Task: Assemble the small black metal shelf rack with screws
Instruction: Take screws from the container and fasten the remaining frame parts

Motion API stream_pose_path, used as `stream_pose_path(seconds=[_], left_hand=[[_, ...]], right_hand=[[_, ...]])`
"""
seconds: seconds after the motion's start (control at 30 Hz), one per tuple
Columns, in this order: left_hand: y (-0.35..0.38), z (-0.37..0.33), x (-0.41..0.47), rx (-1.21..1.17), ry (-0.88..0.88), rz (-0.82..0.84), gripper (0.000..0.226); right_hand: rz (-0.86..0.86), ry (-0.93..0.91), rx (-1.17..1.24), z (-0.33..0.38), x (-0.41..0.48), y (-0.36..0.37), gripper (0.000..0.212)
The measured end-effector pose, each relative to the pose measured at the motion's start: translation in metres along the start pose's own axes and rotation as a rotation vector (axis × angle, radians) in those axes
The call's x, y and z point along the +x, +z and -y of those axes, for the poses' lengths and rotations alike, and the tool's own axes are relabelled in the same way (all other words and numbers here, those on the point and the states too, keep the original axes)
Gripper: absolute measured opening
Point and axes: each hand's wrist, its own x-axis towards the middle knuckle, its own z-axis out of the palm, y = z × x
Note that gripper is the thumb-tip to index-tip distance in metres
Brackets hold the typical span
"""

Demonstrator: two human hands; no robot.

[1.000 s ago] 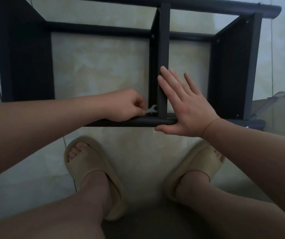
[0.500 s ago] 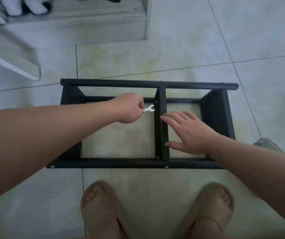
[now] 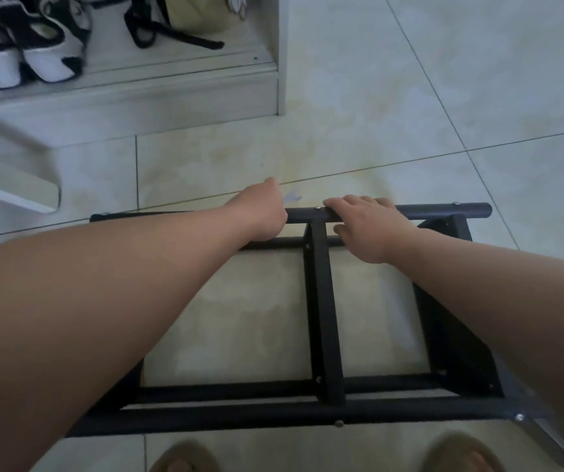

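The black metal shelf rack (image 3: 323, 321) lies on the tiled floor in front of me, its centre bar running away from me. My left hand (image 3: 262, 212) is curled at the far rail and holds a small silver wrench (image 3: 292, 195), whose blurred head sticks out past the rail. My right hand (image 3: 367, 226) rests on the far rail (image 3: 444, 210) just right of the centre bar, fingers bent over the tube and thumb under it. A screw head (image 3: 317, 208) shows on the far rail between the two hands. More screws (image 3: 519, 417) sit on the near rail.
A white shoe cabinet (image 3: 267, 93) with sandals (image 3: 25, 59) and a bag stands at the back left. A white board edge (image 3: 18, 185) juts in at the left. My slippered feet (image 3: 185, 459) are just below the near rail. Open tiled floor lies to the right.
Both hands have moved from the middle of the frame up to the far rail. The right hand went from lying flat on the centre bar to wrapping the far tube. The view has tilted up.
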Motion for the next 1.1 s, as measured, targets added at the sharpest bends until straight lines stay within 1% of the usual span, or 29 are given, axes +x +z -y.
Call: stream_pose_path(seconds=[0.07, 0.13, 0.3, 0.4, 0.53, 0.63, 0.9, 1.0, 1.1], left_hand=[[0.005, 0.001, 0.007, -0.006, -0.008, 0.005, 0.014], [0.009, 0.002, 0.01, -0.016, -0.001, -0.003, 0.011], [-0.003, -0.004, -0.004, -0.007, 0.027, -0.047, 0.007], [-0.025, -0.013, -0.025, 0.05, 0.069, -0.03, 0.007], [-0.058, -0.03, -0.076, 0.066, 0.087, 0.003, 0.02], [-0.065, -0.035, -0.126, 0.05, 0.067, -0.02, 0.02], [-0.029, -0.028, -0.234, 0.079, -0.012, 0.045, 0.031], [-0.007, -0.018, -0.263, 0.016, -0.049, 0.022, 0.027], [0.008, -0.013, -0.281, -0.09, -0.088, -0.054, 0.027]], right_hand=[[-0.03, 0.032, -0.04, -0.004, 0.004, 0.003, 0.03], [-0.067, 0.039, -0.081, -0.006, 0.002, 0.005, 0.026], [-0.144, 0.013, -0.128, -0.006, -0.024, -0.007, 0.027], [-0.19, 0.007, -0.123, 0.001, -0.053, -0.029, 0.03], [-0.226, -0.017, -0.117, 0.019, -0.109, -0.059, 0.033], [-0.224, -0.022, -0.103, 0.039, -0.157, -0.066, 0.031], [-0.166, -0.018, -0.037, 0.095, -0.26, -0.016, 0.028], [-0.165, -0.015, -0.01, 0.108, -0.282, 0.002, 0.028], [-0.189, -0.018, 0.011, 0.117, -0.294, 0.011, 0.029]])
